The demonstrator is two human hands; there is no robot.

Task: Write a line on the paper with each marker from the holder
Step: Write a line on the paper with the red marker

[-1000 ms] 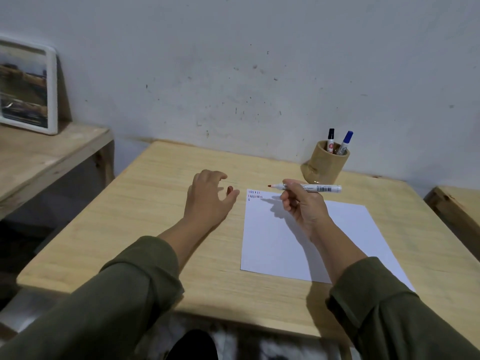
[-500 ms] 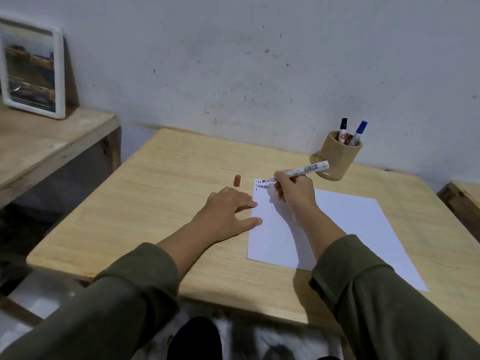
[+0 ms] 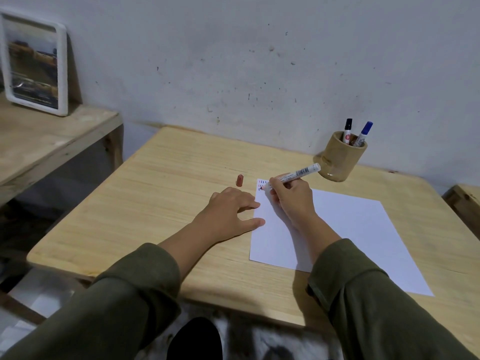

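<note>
A white sheet of paper (image 3: 345,229) lies on the wooden table (image 3: 166,193), with rows of short red, blue and black strokes at its top left corner. My right hand (image 3: 292,198) grips an uncapped white marker (image 3: 298,174) in writing pose, its red tip touching the paper by those strokes. My left hand (image 3: 231,214) rests flat on the table, fingertips on the paper's left edge. The marker's red cap (image 3: 239,180) stands on the table beyond my left hand. A wooden holder (image 3: 340,159) holds a black-capped marker (image 3: 347,129) and a blue-capped marker (image 3: 363,133).
The table stands against a scuffed grey wall. A lower wooden shelf (image 3: 44,141) on the left carries a white-framed picture (image 3: 35,63). Another wooden piece (image 3: 465,203) sits at the right edge. The floor shows below the table's near edge.
My left hand left the red cap on the table and drew back to the paper's edge. My right hand turned the marker tip down onto the paper.
</note>
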